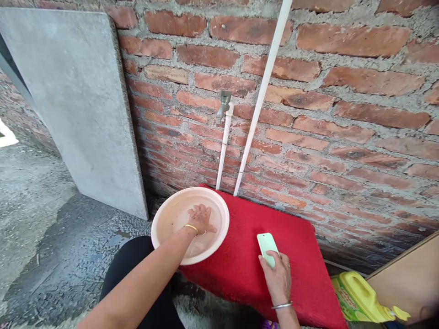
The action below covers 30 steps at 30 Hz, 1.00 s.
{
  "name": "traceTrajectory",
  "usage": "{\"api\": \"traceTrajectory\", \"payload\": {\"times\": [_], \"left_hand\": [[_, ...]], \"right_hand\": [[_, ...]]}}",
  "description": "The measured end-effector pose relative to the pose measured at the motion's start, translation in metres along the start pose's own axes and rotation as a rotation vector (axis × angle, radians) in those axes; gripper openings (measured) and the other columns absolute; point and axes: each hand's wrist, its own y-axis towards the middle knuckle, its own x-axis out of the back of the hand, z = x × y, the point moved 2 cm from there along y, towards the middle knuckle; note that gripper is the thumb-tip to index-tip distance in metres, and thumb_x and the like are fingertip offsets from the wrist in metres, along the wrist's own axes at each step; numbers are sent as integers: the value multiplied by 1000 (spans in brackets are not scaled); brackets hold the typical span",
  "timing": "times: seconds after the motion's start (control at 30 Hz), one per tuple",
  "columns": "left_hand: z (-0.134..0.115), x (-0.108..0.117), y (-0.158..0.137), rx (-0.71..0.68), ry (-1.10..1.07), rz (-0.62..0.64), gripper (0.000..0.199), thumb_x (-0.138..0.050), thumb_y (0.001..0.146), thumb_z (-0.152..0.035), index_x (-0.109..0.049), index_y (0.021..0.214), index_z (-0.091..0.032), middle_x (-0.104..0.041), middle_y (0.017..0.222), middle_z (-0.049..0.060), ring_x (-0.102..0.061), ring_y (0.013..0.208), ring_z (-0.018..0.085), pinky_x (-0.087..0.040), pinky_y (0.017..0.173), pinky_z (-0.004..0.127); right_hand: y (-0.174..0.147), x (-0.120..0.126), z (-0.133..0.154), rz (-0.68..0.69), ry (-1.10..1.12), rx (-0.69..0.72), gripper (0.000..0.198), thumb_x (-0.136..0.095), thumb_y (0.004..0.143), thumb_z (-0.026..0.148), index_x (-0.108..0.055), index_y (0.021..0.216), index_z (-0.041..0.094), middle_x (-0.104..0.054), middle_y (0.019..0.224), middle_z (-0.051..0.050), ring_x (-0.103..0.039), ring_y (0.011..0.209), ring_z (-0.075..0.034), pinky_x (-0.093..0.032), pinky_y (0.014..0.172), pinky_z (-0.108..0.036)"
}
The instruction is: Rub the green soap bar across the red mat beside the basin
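Observation:
My left hand (pixel 200 220) is dipped in the water of a pale pink basin (pixel 158 237), palm down with its fingers spread and nothing seen in them. The basin sits on the left end of a red cloth (pixel 291 228) that covers a low, flat surface. Over the middle of that cloth, my right hand (pixel 278 274) grips a light green scrub brush (pixel 266 242) by its near end. The brush's smooth back faces up, a small hole marks its far end, and its underside is hidden.
Behind the cloth rises a brick wall (pixel 308 132) with a tap (pixel 223 106) and white pipes (pixel 262 100). A grey slab (pixel 85 109) leans at the left over wet concrete floor (pixel 82 251). A yellow jug (pixel 360 297) lies tilted at the right, near a tan board (pixel 408 274).

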Motion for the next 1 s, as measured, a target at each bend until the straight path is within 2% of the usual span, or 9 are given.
{"api": "traceTrajectory", "payload": {"times": [0.37, 0.53, 0.67, 0.77, 0.9, 1.0], "left_hand": [[0, 1, 0, -10, -21, 17, 94, -71, 67, -64, -44, 144, -18, -36, 152, 26, -30, 140, 50, -30, 103, 65], [1, -1, 1, -5, -13, -4, 92, -71, 68, -65, -45, 143, -19, -38, 150, 25, -30, 140, 50, -30, 104, 65], [1, -3, 2, -13, -4, -12, 94, -72, 68, -65, -44, 144, -18, -38, 149, 26, -32, 138, 50, -31, 103, 65], [2, -4, 3, -6, 11, -11, 92, -70, 69, -65, -45, 144, -18, -39, 148, 26, -33, 137, 49, -32, 101, 64], [3, -6, 5, -8, 20, -7, 89, -68, 70, -67, -45, 143, -21, -40, 148, 23, -34, 136, 47, -32, 100, 63], [4, -7, 5, -7, 21, -11, 90, -68, 69, -68, -46, 143, -21, -40, 149, 24, -34, 137, 47, -31, 101, 62]], "right_hand": [[8, 1, -2, 24, 42, -60, 60, -52, 73, 82, -72, 86, 27, -58, 94, -6, -58, 91, -26, -46, 87, -39], [28, 13, -14, -21, 3, -118, 67, -49, 68, 87, -72, 85, 26, -57, 88, -6, -56, 91, -29, -46, 88, -43], [30, 21, -21, -54, 23, -205, 68, -51, 65, 87, -71, 86, 26, -57, 84, -6, -56, 93, -30, -47, 87, -43], [21, 13, -1, -18, 90, -145, 56, -57, 69, 78, -71, 86, 26, -58, 92, -5, -58, 94, -28, -47, 89, -41], [3, -18, 56, 141, 148, 60, 28, -63, 77, 53, -70, 87, 27, -58, 97, -4, -60, 92, -23, -48, 87, -35], [-7, -42, 94, 232, 106, 211, 13, -66, 78, 38, -70, 86, 29, -58, 96, -3, -60, 91, -21, -48, 84, -33]]}}
